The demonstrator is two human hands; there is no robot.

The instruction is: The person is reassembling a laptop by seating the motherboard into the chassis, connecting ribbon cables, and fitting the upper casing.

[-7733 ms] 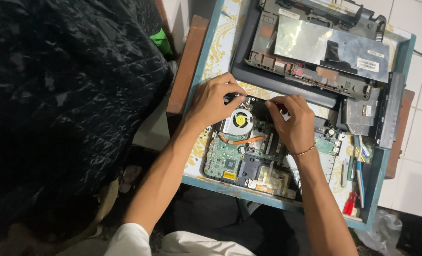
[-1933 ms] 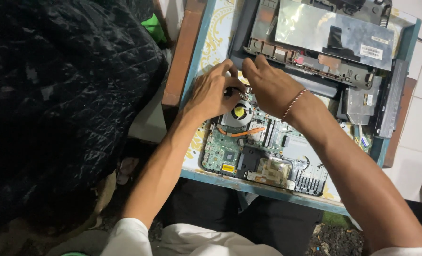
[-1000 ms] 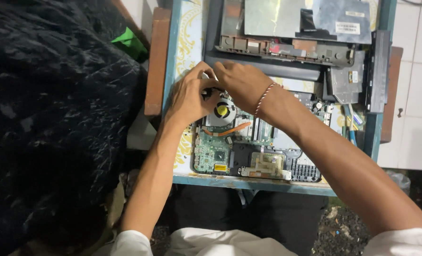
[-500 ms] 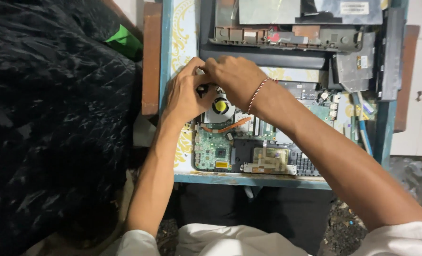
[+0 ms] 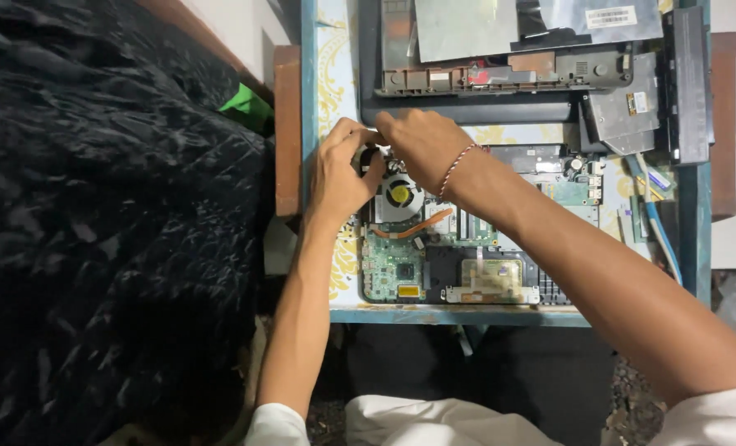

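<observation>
At the bottom edge of the frame, 2 white sleeves lead into bare forearms reaching up toward the centre. Between them lies the green circuit board (image 5: 434, 260) on the small blue-edged desk (image 5: 459, 315), lower centre, with a copper pipe curving across it to the round cooling fan (image 5: 399, 196), whose hub shows yellow.

The left hand (image 5: 339, 169) rests on the board's upper left corner just beside the fan, fingers curled in and pressed together around a small dark part (image 5: 369, 157) at the fan's edge. The right hand (image 5: 424, 149) — a red-and-white string bracelet (image 5: 455, 165) on its wrist — meets it from the right, fingertips bunched at the same spot; whether they pinch the part or only touch it cannot be told.

Farther up, across the top of the frame, lies the grey opened laptop shell (image 5: 500, 78), with a black strip (image 5: 688, 83) at the upper right. A dark shaggy cloth (image 5: 104, 231) fills the left side.
</observation>
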